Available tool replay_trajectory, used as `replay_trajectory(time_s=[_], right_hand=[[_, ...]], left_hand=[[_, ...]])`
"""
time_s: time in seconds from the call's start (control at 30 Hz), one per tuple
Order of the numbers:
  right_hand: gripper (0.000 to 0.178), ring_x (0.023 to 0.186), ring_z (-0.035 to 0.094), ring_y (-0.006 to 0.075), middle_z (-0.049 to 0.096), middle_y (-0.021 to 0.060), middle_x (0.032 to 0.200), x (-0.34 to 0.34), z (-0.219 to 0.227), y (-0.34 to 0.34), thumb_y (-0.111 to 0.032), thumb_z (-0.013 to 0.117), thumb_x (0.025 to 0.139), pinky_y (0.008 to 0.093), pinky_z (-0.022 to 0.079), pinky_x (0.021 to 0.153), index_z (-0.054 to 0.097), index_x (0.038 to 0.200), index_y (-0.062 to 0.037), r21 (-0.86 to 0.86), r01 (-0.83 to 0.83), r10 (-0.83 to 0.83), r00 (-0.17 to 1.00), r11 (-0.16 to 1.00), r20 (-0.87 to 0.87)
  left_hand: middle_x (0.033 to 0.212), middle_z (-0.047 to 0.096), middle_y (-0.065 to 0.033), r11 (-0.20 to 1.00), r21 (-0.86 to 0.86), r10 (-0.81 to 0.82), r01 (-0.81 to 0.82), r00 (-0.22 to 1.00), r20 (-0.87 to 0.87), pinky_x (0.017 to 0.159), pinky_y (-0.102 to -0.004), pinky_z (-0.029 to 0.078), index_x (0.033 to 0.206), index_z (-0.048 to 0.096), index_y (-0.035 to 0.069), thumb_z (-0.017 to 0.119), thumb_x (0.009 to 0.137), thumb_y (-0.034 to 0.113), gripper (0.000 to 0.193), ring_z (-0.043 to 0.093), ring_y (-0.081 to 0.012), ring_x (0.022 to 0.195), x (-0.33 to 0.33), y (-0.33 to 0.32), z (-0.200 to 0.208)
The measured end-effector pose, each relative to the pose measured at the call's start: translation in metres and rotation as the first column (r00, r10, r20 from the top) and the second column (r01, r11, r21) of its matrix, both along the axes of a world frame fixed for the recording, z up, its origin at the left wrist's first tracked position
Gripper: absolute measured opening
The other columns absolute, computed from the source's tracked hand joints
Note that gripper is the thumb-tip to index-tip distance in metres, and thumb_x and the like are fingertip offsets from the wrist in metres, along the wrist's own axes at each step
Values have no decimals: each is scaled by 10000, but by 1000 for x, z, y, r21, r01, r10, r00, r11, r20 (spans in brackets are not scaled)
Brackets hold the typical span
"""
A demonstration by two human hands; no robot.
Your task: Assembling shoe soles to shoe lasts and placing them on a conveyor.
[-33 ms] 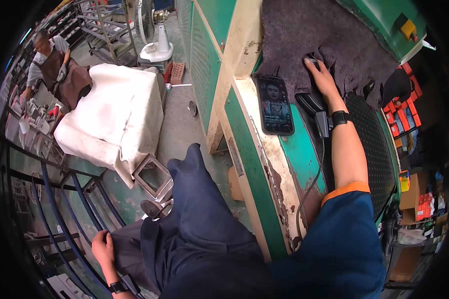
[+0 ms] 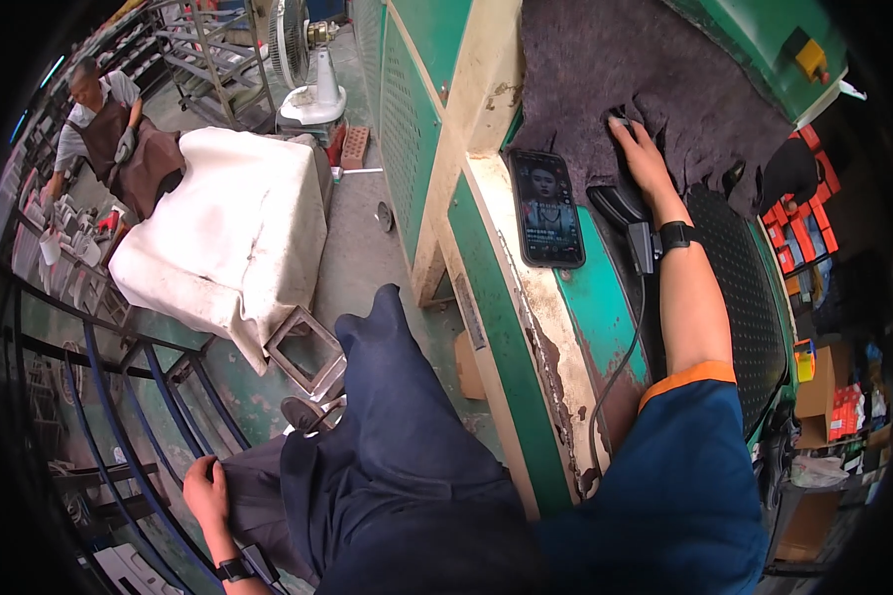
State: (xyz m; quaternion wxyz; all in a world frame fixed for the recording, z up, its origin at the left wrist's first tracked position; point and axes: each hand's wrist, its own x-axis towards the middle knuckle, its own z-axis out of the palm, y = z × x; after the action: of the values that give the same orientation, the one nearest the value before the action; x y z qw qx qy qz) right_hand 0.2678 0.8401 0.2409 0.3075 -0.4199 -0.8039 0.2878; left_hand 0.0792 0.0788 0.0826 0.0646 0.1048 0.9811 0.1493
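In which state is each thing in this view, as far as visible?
Right hand: resting on hide
Left hand: curled, grip unclear
Dark leather hide: spread out, edge ragged
Smartphone: face up, screen lit
Cream machine ledge: paint chipped
White cover: draped, stained
Fan: upright, running unclear

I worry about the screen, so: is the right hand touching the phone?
Apart: the head view plainly shows dark sheet between the right hand and the phone.
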Motion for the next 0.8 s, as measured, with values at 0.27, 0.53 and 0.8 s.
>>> replay_trajectory(time_s=[0.27, 0.53, 0.8], right_hand=[[821, 1225, 557, 379, 581, 271, 1289, 38, -10, -43, -418, 671, 812, 381, 410, 1046, 366, 1482, -55, 270, 18, -96, 955, 963, 280], [1188, 1289, 500, 373, 470, 283, 1401, 33, 2, -57, -462, 810, 624, 406, 402, 1074, 185, 1537, -31, 245, -31, -88, 883, 969, 460], [1171, 1253, 535, 365, 533, 288, 1339, 82, 24, -105, -299, 851, 592, 373, 393, 1075, 205, 1528, -24, 115, -66, 16, 920, 991, 392]], left_hand=[[1006, 692, -165, 996, -7, -90, 90, 992, -88, 876, -421, 491, 978, 707, 22, 623, 848, 184, 224, 645, -347, 973, 10, -5, 0], [998, 696, -161, 998, 22, -53, 53, 998, -34, 862, -424, 498, 1011, 699, 30, 619, 855, 202, 246, 647, -348, 976, 7, -7, 4], [1063, 684, -180, 979, 112, -177, 173, 984, 20, 890, -394, 494, 1050, 690, 7, 623, 867, 159, 247, 650, -330, 1015, 13, -23, 10]])
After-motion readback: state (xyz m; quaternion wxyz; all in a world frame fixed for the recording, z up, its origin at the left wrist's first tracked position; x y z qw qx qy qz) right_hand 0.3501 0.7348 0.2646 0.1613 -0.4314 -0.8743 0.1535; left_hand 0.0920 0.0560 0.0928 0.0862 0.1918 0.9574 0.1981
